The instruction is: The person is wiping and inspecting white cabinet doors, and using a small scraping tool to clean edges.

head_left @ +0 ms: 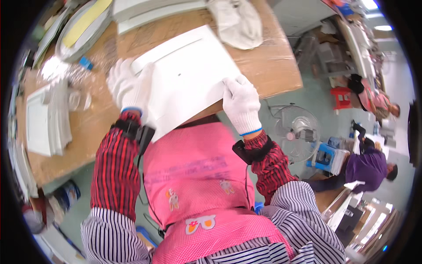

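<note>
A flat white panel (189, 75) with a long slot-like line near its far edge and a small dark spot in its middle is tilted over the table's near edge. My left hand (129, 88), in a white knit glove, grips the panel's left side. On the right side, my right hand (241, 103), gloved alike, pinches the edge between thumb and fingers. The panel's near corner reaches down toward my pink apron (198, 163). Some of the left fingertips are hard to make out.
The brown-covered table (274, 75) carries a stack of white panels (52, 119), a cream cloth item (239, 24), more white panels (154, 13), an oval tray (70, 48) and a small blue piece (86, 63). A floor fan (296, 132) stands at right; people work beyond.
</note>
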`<state>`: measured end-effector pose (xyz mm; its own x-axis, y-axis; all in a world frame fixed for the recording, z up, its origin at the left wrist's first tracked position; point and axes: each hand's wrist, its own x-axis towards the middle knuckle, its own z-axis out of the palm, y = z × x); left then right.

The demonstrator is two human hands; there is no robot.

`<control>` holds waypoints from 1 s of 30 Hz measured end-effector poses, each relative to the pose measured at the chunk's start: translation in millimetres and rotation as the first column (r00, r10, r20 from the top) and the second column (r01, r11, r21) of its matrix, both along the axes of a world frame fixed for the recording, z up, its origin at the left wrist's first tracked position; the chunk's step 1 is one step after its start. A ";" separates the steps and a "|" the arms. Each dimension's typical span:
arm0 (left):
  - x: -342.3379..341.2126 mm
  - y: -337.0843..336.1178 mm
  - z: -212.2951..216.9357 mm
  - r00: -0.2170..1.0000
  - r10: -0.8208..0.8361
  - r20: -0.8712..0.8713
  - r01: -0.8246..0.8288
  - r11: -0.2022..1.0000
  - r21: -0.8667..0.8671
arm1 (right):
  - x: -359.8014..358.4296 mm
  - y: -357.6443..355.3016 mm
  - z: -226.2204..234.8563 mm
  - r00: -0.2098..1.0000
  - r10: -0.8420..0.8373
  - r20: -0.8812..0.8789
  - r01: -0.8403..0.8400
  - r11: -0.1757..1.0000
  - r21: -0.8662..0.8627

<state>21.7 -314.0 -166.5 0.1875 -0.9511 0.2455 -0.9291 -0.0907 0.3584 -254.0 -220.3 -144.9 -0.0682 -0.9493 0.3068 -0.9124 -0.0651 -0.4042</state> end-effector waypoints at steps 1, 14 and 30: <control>15.3 2.1 -9.2 0.999 -0.002 0.047 0.004 0.999 -0.039 | -3.8 -2.9 12.0 1.000 -0.013 -0.024 0.012 1.000 -0.015; 16.0 0.4 -10.9 0.999 0.003 0.037 0.000 0.997 -0.077 | 35.4 -16.4 -35.4 0.994 -0.085 -0.072 0.096 0.981 0.168; 16.8 -1.6 2.3 0.999 0.046 -0.008 -0.044 0.987 0.155 | 44.6 -27.1 -63.1 0.992 -0.119 -0.043 0.126 0.963 0.238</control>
